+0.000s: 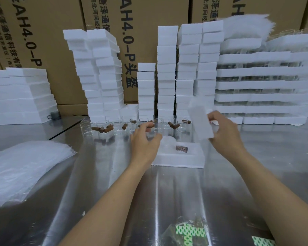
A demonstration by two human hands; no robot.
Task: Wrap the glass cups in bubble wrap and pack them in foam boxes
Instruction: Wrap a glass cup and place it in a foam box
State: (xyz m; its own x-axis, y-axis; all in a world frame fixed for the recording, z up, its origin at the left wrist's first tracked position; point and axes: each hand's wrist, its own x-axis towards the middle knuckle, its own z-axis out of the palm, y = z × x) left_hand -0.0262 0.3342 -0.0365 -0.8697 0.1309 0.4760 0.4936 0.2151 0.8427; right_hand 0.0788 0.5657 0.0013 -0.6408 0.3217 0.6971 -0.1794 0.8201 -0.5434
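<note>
An open white foam box (178, 159) lies on the shiny metal table in front of me. In it sit a bubble-wrapped cup (167, 141) on the left and a small brown block (181, 149) in the middle. My right hand (224, 130) holds a white foam lid (200, 121), tilted and blurred, above the box's right end. My left hand (145, 139) hovers with fingers spread over the box's left end, touching nothing that I can see. A row of clear glass cups (117, 125) with brown cork stoppers (108, 129) stands behind the box.
A pile of bubble wrap sheets (23, 167) lies at the left. Tall stacks of foam boxes (167, 71) line the back, in front of cardboard cartons (48, 32). Trays of glass cups (267, 86) are stacked at the right. A clear bag with green-white print (187, 231) lies near me.
</note>
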